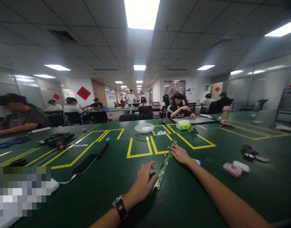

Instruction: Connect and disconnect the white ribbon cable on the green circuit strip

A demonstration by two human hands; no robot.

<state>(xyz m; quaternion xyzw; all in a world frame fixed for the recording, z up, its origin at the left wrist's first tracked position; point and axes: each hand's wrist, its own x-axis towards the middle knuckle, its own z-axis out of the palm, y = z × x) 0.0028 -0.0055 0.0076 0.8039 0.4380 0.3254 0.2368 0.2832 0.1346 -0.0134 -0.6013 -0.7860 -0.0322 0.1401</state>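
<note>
Toward the near edge of the counter (pixel 172 210), the right hand (pixel 180 154) pinches a circuit board (pixel 164 167) at its far end; the left hand (pixel 143 177), fingers parted, seems yet to grip.

White basket (pixel 144 131) and green packet (pixel 183 126) near far edge of surface (pixel 93 196); pink bottle (pixel 225 114) toward far right corner; pink case (pixel 232 170) toward right edge; dark phone (pixel 85 164) toward left

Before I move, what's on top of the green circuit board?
The right hand has fingers over the far part of the green circuit board; the surface under them is covered. Small pale patches show on the uncovered stretch.
</note>
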